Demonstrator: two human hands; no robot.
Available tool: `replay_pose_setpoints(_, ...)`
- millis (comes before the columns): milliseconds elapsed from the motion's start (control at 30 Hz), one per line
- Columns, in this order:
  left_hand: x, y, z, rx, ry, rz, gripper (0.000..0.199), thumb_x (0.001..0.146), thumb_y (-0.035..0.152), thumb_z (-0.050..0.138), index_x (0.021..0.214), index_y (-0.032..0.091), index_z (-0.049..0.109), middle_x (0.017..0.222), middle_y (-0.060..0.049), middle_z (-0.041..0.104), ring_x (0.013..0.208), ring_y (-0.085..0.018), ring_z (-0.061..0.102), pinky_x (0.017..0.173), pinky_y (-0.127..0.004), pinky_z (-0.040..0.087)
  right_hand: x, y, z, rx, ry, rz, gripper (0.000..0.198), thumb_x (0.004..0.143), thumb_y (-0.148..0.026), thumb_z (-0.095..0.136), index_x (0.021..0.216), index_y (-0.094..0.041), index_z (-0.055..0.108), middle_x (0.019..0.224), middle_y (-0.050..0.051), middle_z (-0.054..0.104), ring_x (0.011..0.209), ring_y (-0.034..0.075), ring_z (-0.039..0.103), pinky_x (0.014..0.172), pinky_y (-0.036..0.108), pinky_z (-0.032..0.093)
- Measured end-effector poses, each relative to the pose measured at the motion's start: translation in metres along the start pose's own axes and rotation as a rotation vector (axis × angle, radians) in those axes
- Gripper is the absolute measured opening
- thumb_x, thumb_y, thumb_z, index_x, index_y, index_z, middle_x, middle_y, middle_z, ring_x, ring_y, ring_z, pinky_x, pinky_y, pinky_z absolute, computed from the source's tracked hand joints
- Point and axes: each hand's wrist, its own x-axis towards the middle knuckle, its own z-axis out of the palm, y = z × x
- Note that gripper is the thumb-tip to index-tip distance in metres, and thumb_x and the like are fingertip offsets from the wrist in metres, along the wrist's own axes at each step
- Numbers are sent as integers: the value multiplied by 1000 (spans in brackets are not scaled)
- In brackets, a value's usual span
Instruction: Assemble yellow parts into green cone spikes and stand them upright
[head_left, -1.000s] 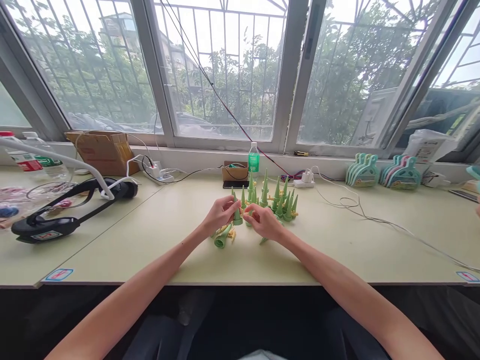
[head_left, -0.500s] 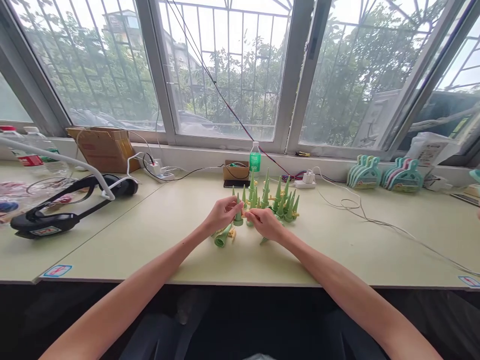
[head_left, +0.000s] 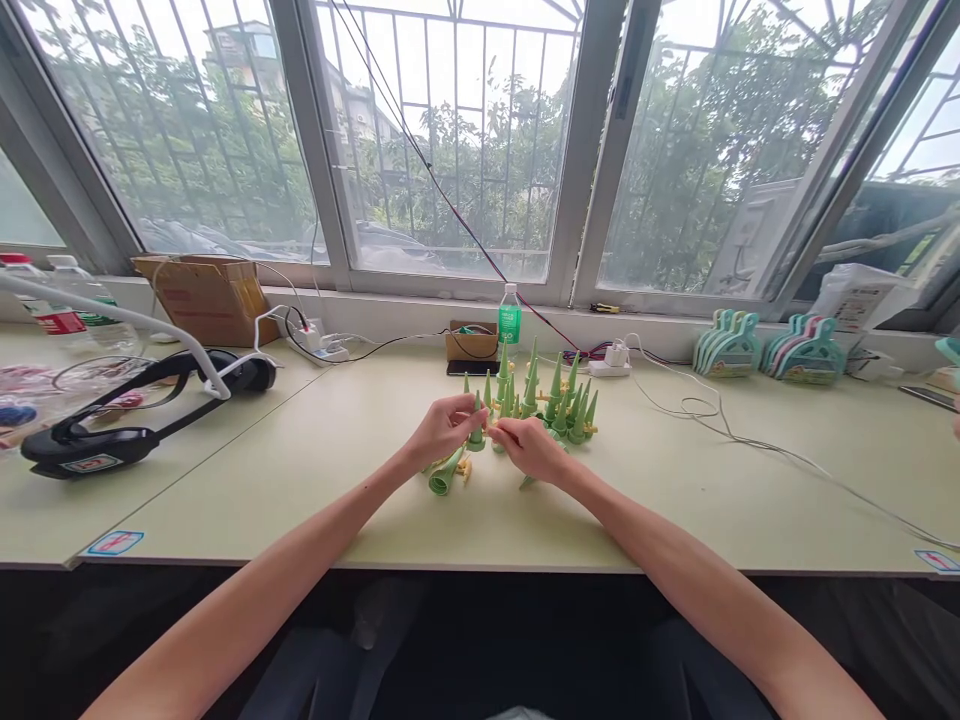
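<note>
My left hand [head_left: 441, 432] is closed round a green plastic watering spike [head_left: 477, 432], held upright with its point up. Close against it, my right hand [head_left: 534, 446] pinches a small yellow valve piece [head_left: 491, 429] at the spike's side; the fingers partly cover it. Another green spike [head_left: 444, 474] lies on its side under my left hand, its open end towards me. Beside that one are small yellow valve pieces [head_left: 466, 468]. Behind and right of my hands stand several green spikes [head_left: 576, 412], some with yellow valves showing.
The pale table [head_left: 300, 470] carries a black headset [head_left: 112, 420] on the left. At the back stand a cardboard box [head_left: 206, 300], a green-labelled bottle [head_left: 510, 318] and a power strip [head_left: 611, 366]. Children's hangers [head_left: 727, 345] and a white cable [head_left: 795, 462] lie to the right.
Both hands stay almost in place, with the spike and the yellow valve piece still held together. Nothing else on the table has visibly moved.
</note>
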Motion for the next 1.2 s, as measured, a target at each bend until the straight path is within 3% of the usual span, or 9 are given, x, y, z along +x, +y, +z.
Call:
replay_pose_setpoints(100, 0, 1, 0, 5, 16, -6, 37, 86, 47, 61, 72, 13, 55, 54, 5, 42, 43, -4, 33, 37, -18, 24, 0, -1, -1, 8, -6, 19, 39, 98, -38, 40, 67, -18, 49, 55, -4, 44, 51, 9, 33, 54, 23, 27)
replay_pose_setpoints(333, 0, 5, 0, -9, 54, -15, 37, 86, 47, 61, 71, 13, 58, 56, 3, 46, 43, -4, 32, 38, -18, 22, -1, -6, -3, 44, -9, 59, 16, 91, -33, 55, 97, -19, 57, 48, -10, 43, 46, 9, 35, 57, 22, 31)
replay_pose_setpoints(633, 0, 3, 0, -62, 21, -26, 35, 82, 47, 66, 75, 13, 61, 51, 6, 36, 43, -4, 27, 37, -19, 18, 0, -2, -2, 46, -13, 63, 11, 92, -30, 52, 93, -20, 56, 50, -9, 44, 49, 10, 36, 57, 22, 31)
replay_pose_setpoints(933, 0, 6, 0, -50, -17, -10, 35, 81, 48, 66, 76, 13, 62, 51, 5, 38, 43, -4, 26, 37, -20, 19, 0, -1, -2, -47, -8, 18, 34, 95, -31, 44, 63, -19, 43, 54, -4, 39, 51, 10, 30, 53, 23, 25)
replay_pose_setpoints(1033, 0, 5, 0, -46, 0, -14, 36, 81, 48, 66, 75, 13, 63, 52, 4, 39, 43, -4, 28, 37, -20, 20, 0, -3, -2, -21, -4, 36, 31, 95, -33, 45, 67, -19, 48, 53, -5, 41, 50, 10, 31, 53, 23, 27)
replay_pose_setpoints(1200, 0, 7, 1, -48, 33, -27, 37, 81, 49, 66, 73, 13, 61, 52, 4, 40, 42, -4, 28, 37, -20, 20, -1, -6, -4, 47, -6, 74, 14, 89, -33, 57, 93, -19, 56, 49, -10, 42, 47, 9, 34, 56, 22, 31)
